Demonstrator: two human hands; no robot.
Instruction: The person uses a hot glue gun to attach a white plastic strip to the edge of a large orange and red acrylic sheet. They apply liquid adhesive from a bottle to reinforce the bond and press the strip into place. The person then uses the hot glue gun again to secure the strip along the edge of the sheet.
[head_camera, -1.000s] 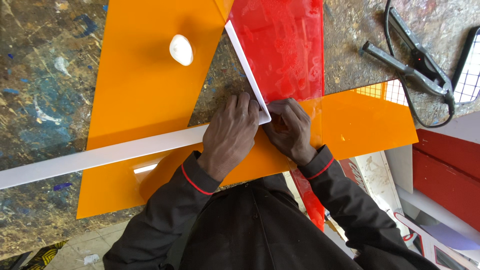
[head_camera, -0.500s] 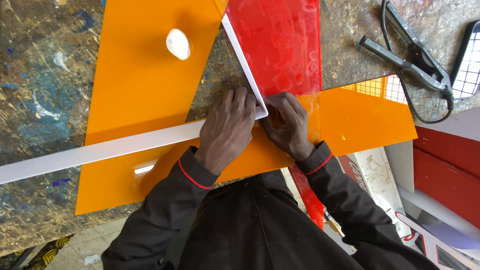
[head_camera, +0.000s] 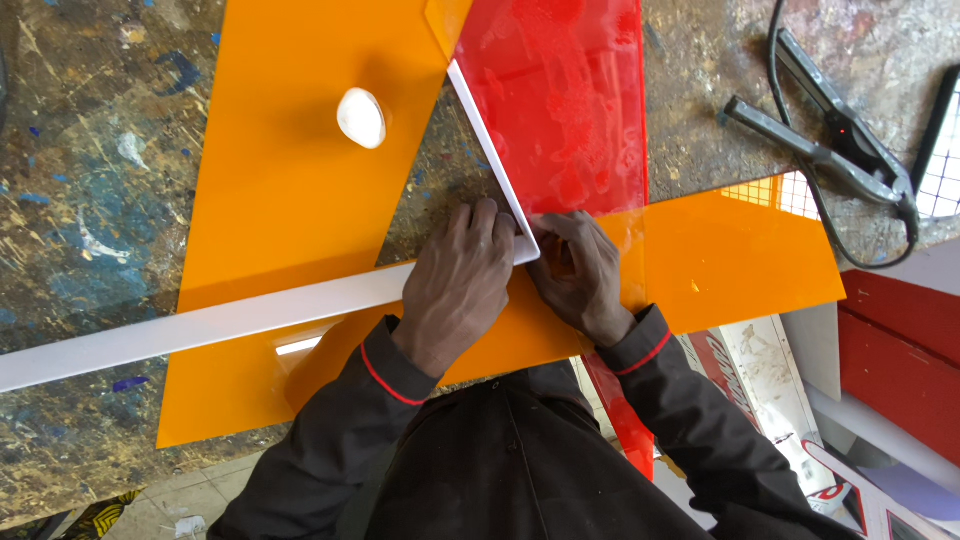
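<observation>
Paint-spattered bench, glossy orange sheet, both hands' grip pressed flat on white L-shaped strip.

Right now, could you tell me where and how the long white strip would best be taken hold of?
Probably at the bare middle of the long white strip, pinching its two long edges from above. It lies flat across the orange sheet and the workbench, so no underside is exposed. Its right end sits under the left hand, beside the right hand, so come from the open left.
</observation>
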